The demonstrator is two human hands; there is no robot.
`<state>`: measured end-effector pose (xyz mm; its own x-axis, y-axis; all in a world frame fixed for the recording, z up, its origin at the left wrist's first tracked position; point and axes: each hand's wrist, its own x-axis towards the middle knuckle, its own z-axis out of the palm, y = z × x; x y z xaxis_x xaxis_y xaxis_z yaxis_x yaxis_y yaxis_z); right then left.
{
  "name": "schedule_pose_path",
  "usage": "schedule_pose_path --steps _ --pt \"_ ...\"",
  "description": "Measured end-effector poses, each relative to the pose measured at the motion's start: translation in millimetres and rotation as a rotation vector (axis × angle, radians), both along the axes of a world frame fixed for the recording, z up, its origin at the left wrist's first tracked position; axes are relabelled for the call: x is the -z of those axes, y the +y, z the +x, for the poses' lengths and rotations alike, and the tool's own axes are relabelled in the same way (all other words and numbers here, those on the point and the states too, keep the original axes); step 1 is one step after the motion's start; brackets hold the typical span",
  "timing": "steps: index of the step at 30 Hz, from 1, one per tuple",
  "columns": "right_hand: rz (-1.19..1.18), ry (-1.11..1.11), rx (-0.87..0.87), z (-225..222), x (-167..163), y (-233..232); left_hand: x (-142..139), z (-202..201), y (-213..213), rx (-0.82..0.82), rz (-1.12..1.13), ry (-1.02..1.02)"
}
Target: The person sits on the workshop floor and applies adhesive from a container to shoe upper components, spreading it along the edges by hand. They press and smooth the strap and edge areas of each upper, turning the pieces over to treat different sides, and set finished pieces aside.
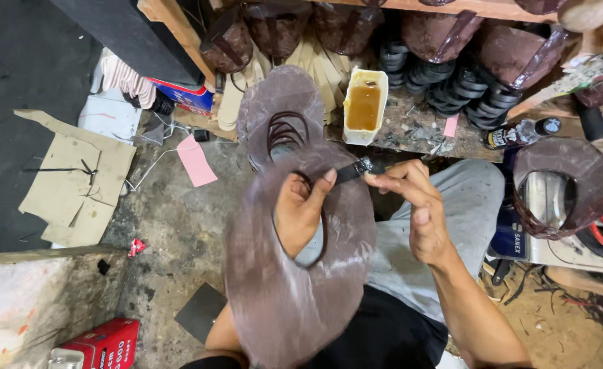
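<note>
My left hand [300,208] reaches through the oval hole of a flat brown leather piece [281,287] and grips its inner edge, holding it up before me. My right hand [410,205] pinches a small brush [354,169], whose tip rests on the upper rim of the leather. A white tub of amber glue [364,106] stands on the workbench just beyond the brush. Another cut brown piece [274,102] with an oval hole lies behind the held one.
Stacks of black soles [451,85] and brown leather shapes [445,34] line the wooden shelf. A small dark bottle [520,133] lies on the bench. Cardboard scraps [76,181] and a pink paper [197,160] lie on the floor at left; a red box [106,342] sits bottom left.
</note>
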<state>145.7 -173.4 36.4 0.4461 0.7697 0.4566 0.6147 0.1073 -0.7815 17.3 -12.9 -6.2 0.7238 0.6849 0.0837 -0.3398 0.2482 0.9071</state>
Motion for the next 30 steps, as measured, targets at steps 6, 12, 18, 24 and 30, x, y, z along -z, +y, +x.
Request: schedule_pose_path --steps 6,12,18,24,30 --pt "0.015 0.005 -0.018 6 9 6 -24 -13 7 -0.018 0.192 0.176" --pt "0.009 -0.034 -0.022 4 9 7 -16 -9 12 0.108 -0.271 -0.055" --pt "0.113 -0.121 -0.025 1 4 7 -13 -14 22 -0.028 0.103 -0.038" --pt "0.07 -0.238 -0.028 5 6 9 -19 -19 21 -0.05 0.31 0.023" --pt "0.068 0.258 -0.113 -10 13 3 -20 -14 36 -0.182 0.374 0.069"
